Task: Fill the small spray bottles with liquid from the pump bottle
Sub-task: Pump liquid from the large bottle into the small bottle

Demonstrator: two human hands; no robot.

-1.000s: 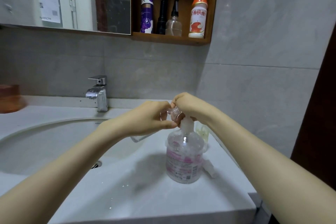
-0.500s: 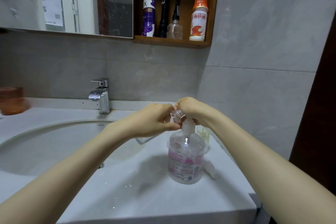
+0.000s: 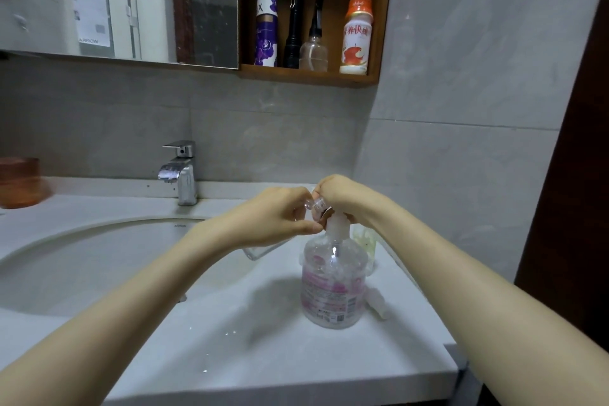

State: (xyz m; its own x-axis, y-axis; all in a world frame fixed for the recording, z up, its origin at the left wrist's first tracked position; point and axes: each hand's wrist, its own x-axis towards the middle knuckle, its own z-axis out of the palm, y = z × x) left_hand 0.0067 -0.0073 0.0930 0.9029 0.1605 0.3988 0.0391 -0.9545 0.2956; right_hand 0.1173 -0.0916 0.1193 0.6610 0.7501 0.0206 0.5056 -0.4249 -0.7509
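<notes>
The pump bottle stands upright on the white bench, clear with a pink label, and both of the person's hands meet right over its top. The left hand has its grip clamped on a small clear spray bottle, held tilted. The bottle's base pokes out below the palm to the left of the pump bottle, and its threaded neck sits up against the pump's spout. The right hand sits on the pump head, its grip curled closed over it so the head itself is hidden.

Just behind the pump bottle stands a second small bottle with a pale yellowish tint. A small clear cap piece lies on the bench just right of its base. Left of the pump bottle is the sink basin, with a chrome faucet behind it. High above the pump bottle, a wooden wall shelf carries a purple-and-white can, a black flashlight, a clear black-topped sprayer and an orange-capped drink bottle
</notes>
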